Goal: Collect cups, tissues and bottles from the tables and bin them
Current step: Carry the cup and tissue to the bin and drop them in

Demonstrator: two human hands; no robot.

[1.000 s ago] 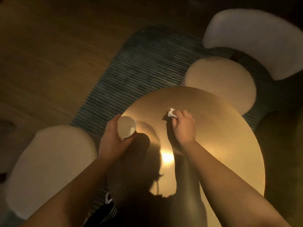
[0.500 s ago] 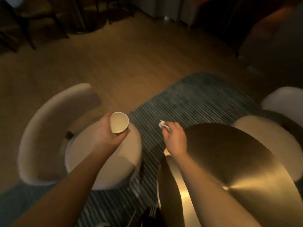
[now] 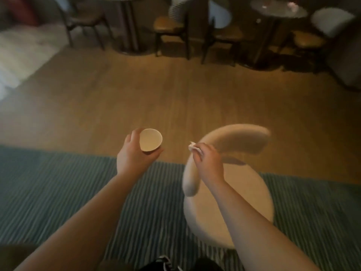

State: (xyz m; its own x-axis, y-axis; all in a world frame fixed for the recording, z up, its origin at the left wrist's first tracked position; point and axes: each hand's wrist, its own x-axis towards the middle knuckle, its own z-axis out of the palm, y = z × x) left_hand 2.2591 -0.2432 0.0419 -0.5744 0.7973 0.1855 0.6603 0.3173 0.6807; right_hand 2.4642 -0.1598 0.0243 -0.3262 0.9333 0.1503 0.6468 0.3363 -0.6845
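My left hand [image 3: 134, 155] gripped a small paper cup [image 3: 150, 139] just left of the frame's centre, fingers curled round its side and the open mouth facing up at me. My right hand [image 3: 210, 163] pinched a crumpled white tissue [image 3: 192, 147] at the fingertips, a scrap of it poking out to the left; cup and tissue were near each other but apart, both held in the air.

Under my right hand and forearm stood a cream upholstered chair [image 3: 252, 196] with a curved backrest, filling the lower right of the frame on a green striped rug [image 3: 48, 188] that ran across the whole lower part. Beyond the rug lay bare wooden floor [image 3: 175, 94]. Along the top edge, well apart from me, stood dark-legged chairs [image 3: 172, 30] with tan seats, and at upper right a small round bench [image 3: 277, 7] carrying a few blurred things I could not make out. A pale sofa-like shape [image 3: 21, 53] sat at upper left.
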